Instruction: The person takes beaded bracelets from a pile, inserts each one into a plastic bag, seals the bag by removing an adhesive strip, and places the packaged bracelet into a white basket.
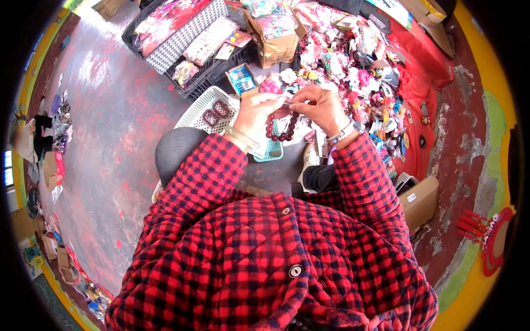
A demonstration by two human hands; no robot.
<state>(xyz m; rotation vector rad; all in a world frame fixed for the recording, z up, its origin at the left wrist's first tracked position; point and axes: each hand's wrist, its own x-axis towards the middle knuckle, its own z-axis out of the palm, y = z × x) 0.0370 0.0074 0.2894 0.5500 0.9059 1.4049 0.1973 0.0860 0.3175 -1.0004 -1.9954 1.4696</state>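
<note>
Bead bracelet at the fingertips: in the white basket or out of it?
Out: the bead bracelet hangs from the left hand and right hand, clear of the white basket, where similar bracelets lie.

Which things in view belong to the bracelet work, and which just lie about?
Seemingly in use:
dark red bead bracelet, held by left hand and right hand
similar bracelets in white basket

Apparently just lying about:
red tasselled ornament
cardboard box, lower right
houndstooth-sided bin
</note>
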